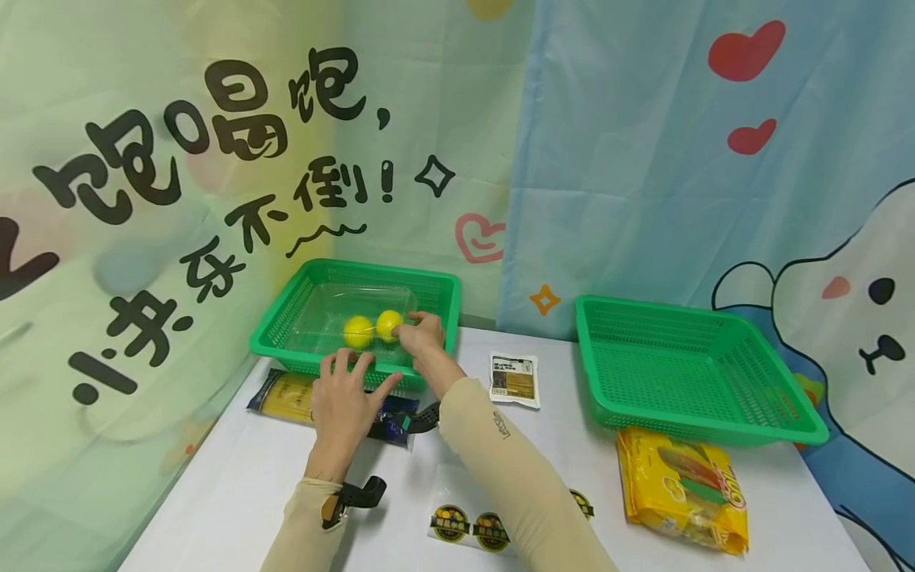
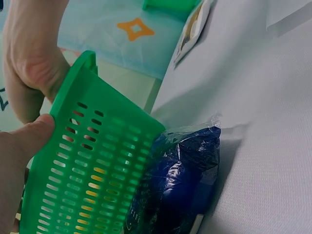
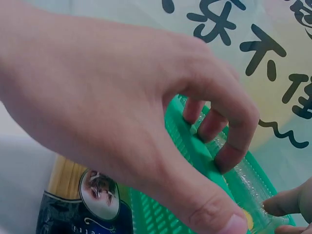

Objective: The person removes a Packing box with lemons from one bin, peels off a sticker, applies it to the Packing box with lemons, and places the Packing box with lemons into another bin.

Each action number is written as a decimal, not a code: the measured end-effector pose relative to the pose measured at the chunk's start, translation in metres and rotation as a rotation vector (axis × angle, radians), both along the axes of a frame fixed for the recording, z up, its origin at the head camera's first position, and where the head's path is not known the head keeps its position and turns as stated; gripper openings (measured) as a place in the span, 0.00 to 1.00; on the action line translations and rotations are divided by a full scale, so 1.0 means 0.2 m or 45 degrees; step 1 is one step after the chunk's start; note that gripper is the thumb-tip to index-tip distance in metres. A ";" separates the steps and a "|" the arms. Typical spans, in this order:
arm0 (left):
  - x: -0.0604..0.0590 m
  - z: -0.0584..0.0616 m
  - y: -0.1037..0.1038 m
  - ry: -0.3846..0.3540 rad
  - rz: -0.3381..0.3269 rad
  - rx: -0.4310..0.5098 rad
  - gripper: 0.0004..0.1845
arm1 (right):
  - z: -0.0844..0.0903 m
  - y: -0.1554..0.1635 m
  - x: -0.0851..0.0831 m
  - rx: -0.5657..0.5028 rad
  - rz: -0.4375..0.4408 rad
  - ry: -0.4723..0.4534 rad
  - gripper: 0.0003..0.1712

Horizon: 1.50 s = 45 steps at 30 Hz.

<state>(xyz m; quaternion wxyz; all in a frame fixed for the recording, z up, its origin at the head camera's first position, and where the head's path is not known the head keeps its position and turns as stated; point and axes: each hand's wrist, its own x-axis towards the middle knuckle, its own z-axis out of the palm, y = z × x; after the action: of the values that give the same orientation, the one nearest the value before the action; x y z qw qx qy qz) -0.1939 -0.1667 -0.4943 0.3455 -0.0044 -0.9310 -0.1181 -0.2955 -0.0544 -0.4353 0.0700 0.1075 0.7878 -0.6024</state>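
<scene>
Two fruits [image 1: 389, 326], one beside fingers [image 1: 423, 319] (contact unclear)

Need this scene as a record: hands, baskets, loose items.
left hand: fingers bent over front rim of left basket
right hand: at right-hand yellow ball; grip unclear
left basket contents: clear container, two yellow balls
before left basket: pasta pack
between baskets: flat sachet
before right basket: yellow packet
near right forearm: round stickers
</scene>
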 end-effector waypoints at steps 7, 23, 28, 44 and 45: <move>0.00 0.00 0.00 -0.010 0.004 -0.003 0.35 | 0.00 0.00 0.00 -0.067 -0.034 0.016 0.29; 0.01 0.01 0.00 -0.016 -0.003 0.011 0.35 | 0.01 0.03 0.03 -0.118 -0.040 0.086 0.29; 0.01 0.01 0.01 -0.027 -0.004 0.011 0.34 | 0.01 0.03 0.04 -0.138 -0.063 0.072 0.28; 0.02 0.02 0.01 -0.062 -0.009 0.024 0.34 | 0.14 0.06 0.07 -0.200 -0.094 0.154 0.27; 0.02 0.02 0.01 -0.064 -0.012 0.029 0.34 | 0.15 0.07 0.07 -0.199 -0.096 0.159 0.27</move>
<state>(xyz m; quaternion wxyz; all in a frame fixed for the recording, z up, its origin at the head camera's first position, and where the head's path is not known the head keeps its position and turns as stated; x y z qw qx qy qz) -0.1905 -0.1652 -0.4903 0.3214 -0.0017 -0.9379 -0.1305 -0.2805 -0.0408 -0.4052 0.0063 0.0934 0.7367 -0.6697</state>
